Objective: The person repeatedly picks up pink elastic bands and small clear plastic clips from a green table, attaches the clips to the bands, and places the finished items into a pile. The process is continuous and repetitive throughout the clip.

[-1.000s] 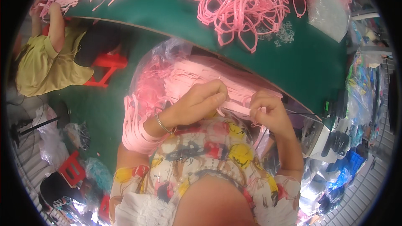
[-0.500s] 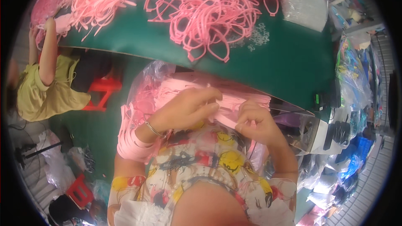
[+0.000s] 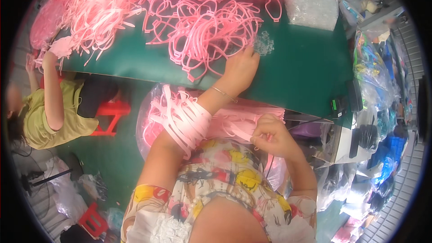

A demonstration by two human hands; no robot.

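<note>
My left hand [image 3: 243,68] is stretched out over the green tabletop, its fingers curled together beside a small heap of clear plastic pieces [image 3: 264,43]. Whether a piece is between the fingertips is hidden. Several pale pink straps [image 3: 182,119] are looped around my left forearm. Close to my body, my right hand [image 3: 273,136] is closed in a pinch on a flat pink strap [image 3: 239,130]. Under the table edge, a bundle of similar pink straps [image 3: 225,116] lies in front of me.
Tangled pink straps with small buckles [image 3: 202,31] cover the table's far part, near a clear plastic bag [image 3: 311,6]. At left sits a co-worker in a yellow-green top [image 3: 63,112], by a red stool [image 3: 110,112]. A dark device [image 3: 344,103] stands at the table's right edge.
My left hand has left the strap by my right hand and moved up and forward to the clear pieces. My right hand stays nearly in place with the strap.
</note>
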